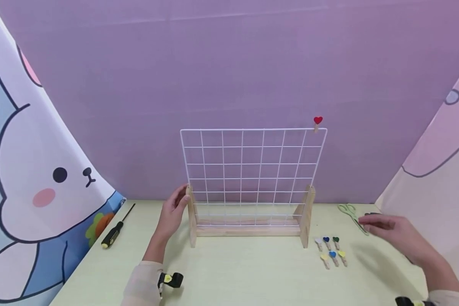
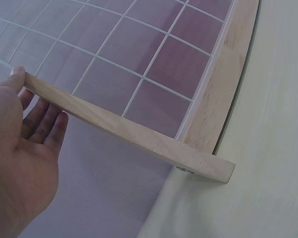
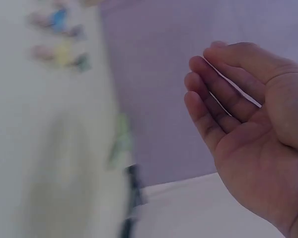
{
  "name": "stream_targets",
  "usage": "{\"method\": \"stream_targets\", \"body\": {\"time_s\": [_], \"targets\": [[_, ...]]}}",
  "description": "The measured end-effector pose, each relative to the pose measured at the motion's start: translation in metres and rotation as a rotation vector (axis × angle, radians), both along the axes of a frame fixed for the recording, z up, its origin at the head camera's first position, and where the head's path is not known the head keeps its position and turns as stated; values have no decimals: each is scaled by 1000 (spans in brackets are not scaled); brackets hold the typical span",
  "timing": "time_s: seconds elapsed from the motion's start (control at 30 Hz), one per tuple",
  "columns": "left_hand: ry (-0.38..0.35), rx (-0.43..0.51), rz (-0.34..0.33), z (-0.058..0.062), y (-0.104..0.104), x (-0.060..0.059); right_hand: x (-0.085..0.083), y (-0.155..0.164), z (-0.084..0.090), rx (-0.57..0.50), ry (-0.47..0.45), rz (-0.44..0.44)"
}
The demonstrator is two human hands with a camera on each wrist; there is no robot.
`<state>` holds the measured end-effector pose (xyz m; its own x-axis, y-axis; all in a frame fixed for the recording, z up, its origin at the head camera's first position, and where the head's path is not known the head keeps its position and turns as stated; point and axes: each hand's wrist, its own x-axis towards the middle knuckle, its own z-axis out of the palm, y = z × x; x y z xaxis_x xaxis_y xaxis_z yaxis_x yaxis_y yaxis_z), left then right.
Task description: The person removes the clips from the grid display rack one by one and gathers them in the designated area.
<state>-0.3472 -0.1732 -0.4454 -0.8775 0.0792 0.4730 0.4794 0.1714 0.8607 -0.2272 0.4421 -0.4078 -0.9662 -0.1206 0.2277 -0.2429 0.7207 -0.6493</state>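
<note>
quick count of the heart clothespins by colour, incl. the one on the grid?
Red heart clothespin, clipped on the wire grid's top edge: 1
White: 1
Blue: 2
Dark green: 1
Yellow: 2
Total: 7

Your widest open stretch of worktop (image 1: 252,276) lies in front of the wire grid stand (image 1: 250,187). To its right, the small heart clips (image 1: 332,248) and the green scissors (image 1: 352,214) crowd the path; at far left, the screwdriver (image 1: 116,227) lies near the curtain (image 1: 42,170).
</note>
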Motion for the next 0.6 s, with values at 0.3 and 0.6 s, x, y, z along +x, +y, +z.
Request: {"method": "stream_targets", "body": {"time_s": [0.3,0.6], "targets": [[3,10,-2,-2,-1,-1,-18,-18,86,18,79,-30],[2,11,4,-3,0,-1,-35,-47,145,-100,125,-47]]}}
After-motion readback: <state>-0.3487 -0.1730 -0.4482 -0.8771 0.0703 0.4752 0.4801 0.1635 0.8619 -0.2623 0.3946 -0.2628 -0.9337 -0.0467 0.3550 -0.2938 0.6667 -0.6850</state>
